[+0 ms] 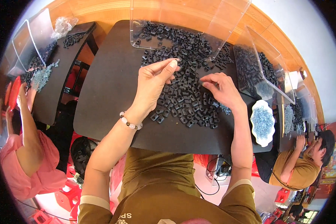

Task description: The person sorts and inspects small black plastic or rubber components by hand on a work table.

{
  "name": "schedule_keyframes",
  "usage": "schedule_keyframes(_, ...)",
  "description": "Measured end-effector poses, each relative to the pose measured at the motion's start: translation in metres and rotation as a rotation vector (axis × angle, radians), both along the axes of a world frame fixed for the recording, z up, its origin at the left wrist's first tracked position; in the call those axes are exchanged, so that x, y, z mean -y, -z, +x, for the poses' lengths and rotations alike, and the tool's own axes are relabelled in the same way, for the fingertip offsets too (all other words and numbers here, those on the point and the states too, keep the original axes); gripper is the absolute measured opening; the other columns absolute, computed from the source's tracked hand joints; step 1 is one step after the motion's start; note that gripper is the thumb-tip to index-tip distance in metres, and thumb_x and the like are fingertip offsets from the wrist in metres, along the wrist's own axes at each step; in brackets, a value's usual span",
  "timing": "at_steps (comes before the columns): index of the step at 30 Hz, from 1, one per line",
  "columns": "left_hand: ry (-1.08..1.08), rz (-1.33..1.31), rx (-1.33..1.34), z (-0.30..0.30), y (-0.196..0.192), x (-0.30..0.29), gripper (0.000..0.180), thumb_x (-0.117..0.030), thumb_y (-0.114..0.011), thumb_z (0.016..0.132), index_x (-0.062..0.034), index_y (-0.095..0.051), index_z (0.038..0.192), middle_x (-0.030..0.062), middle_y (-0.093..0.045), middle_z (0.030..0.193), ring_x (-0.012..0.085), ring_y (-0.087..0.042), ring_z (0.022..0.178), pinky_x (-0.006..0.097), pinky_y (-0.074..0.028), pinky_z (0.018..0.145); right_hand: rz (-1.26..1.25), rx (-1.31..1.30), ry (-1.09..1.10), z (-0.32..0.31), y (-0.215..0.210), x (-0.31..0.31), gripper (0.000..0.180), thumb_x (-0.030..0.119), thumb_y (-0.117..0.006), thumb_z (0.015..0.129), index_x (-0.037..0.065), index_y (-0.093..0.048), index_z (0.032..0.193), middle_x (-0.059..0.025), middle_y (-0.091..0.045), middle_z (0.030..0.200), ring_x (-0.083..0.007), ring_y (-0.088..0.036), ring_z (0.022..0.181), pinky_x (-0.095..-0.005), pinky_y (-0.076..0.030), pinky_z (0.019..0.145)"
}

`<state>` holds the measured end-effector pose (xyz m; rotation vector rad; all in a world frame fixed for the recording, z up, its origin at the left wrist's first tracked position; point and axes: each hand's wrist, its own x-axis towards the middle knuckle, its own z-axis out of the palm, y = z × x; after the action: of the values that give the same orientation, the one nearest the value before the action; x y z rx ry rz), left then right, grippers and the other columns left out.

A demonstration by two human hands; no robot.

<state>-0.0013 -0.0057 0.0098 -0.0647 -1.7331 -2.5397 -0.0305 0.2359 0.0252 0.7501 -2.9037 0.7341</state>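
Note:
Over the dark table, my left hand (156, 79) is raised with thumb and forefinger pinched together. A small dark bit shows at its fingertips, too small to name. My right hand (224, 91) hovers lower and to the right, its thumb and forefinger curled close together; whatever they may hold is hidden. Beneath and between both hands spreads a heap of small black block-like parts with holes (183, 99). Beside the right wrist lies a little pile of small silvery-blue pieces (223, 107). More of these fill a white scalloped dish (271, 131) at the table's right edge.
A clear plastic bin (153, 47) lies tipped at the far side, black parts spilling out. Another clear bin (246, 69) of black parts stands right. A person in pink (30, 164) works at the left table; another in a brown shirt (296, 168) sits right.

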Motion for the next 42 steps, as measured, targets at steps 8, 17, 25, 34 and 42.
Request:
schedule_keyframes(8, 0.071, -0.086, -0.025, -0.001, 0.006, -0.003, 0.029, -0.026, -0.070, 0.091, -0.0035, -0.072, 0.108, 0.0045, -0.072, 0.091, 0.0046, -0.056, 0.071, 0.020, -0.046, 0.065, 0.019, 0.039, -0.054, 0.004, 0.001, 0.009, 0.015, 0.011, -0.071, 0.082, 0.002, -0.071, 0.094, -0.0107, -0.066, 0.083, -0.0245, -0.059, 0.084, -0.0344, -0.048, 0.073)
schedule_keyframes(17, 0.037, -0.076, -0.045, -0.004, 0.010, -0.003, 0.030, -0.027, -0.072, 0.090, -0.0041, -0.073, 0.108, 0.0037, -0.072, 0.090, 0.0060, -0.058, 0.074, 0.021, -0.048, 0.068, -0.033, 0.040, -0.044, 0.008, 0.002, 0.021, 0.015, 0.009, -0.074, 0.080, 0.002, -0.067, 0.090, -0.0095, -0.065, 0.083, -0.0214, -0.061, 0.080, -0.0325, -0.050, 0.071)
schedule_keyframes(25, -0.016, -0.079, -0.079, -0.005, 0.005, 0.003, 0.030, -0.028, -0.071, 0.090, -0.0036, -0.072, 0.108, 0.0045, -0.073, 0.091, 0.0054, -0.059, 0.074, 0.020, -0.047, 0.066, -0.069, 0.031, -0.030, 0.004, 0.002, 0.022, 0.012, 0.013, -0.072, 0.083, 0.003, -0.067, 0.086, -0.0098, -0.067, 0.083, -0.0272, -0.060, 0.080, -0.0367, -0.047, 0.072)
schedule_keyframes(34, -0.092, -0.092, -0.098, -0.009, 0.005, 0.005, 0.031, -0.026, -0.070, 0.091, -0.0019, -0.072, 0.109, 0.0038, -0.072, 0.089, 0.0048, -0.054, 0.069, 0.020, -0.046, 0.064, -0.163, -0.113, -0.242, 0.017, -0.005, 0.034, 0.014, 0.003, -0.072, 0.080, 0.004, -0.070, 0.094, -0.0072, -0.067, 0.084, -0.0221, -0.059, 0.083, -0.0331, -0.048, 0.078)
schedule_keyframes(42, -0.086, -0.129, -0.093, -0.008, 0.003, 0.003, 0.030, -0.025, -0.071, 0.091, -0.0023, -0.072, 0.109, 0.0042, -0.072, 0.088, 0.0050, -0.055, 0.070, 0.020, -0.046, 0.064, 0.012, -0.110, -0.250, 0.014, 0.000, 0.026, 0.020, 0.004, -0.068, 0.081, 0.005, -0.070, 0.101, -0.0088, -0.066, 0.088, -0.0259, -0.057, 0.087, -0.0361, -0.047, 0.080)
